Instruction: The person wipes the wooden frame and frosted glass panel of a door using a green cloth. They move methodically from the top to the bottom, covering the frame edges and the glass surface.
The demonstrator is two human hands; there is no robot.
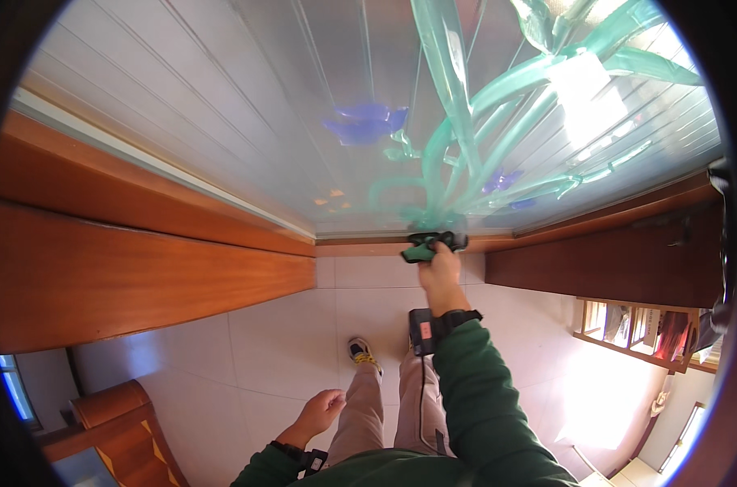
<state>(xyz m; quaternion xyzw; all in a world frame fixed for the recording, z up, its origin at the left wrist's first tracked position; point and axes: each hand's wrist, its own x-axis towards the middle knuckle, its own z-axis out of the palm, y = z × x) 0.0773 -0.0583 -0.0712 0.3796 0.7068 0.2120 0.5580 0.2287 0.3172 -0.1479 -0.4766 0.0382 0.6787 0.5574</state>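
Observation:
My right hand (443,275) is stretched forward and closed around a green and black object (428,248), perhaps a cleaning tool; its exact kind is unclear. That object is at the bottom edge of a large ribbed glass panel (247,140), by its wooden frame (362,249). Green leaves (450,115) and a purple flower (366,123) decorate the glass. Low by my left leg, my left hand (321,411) hangs with its fingers curled together, and nothing shows in it. Each wrist wears a dark strap with a small box.
Orange-brown wood (149,274) flanks the glass on the left, dark brown wood (606,249) on the right. A wooden rack (633,335) holding several items stands at right. Carved wooden furniture (116,405) is at lower left. Pale tiles (283,341) cover the floor.

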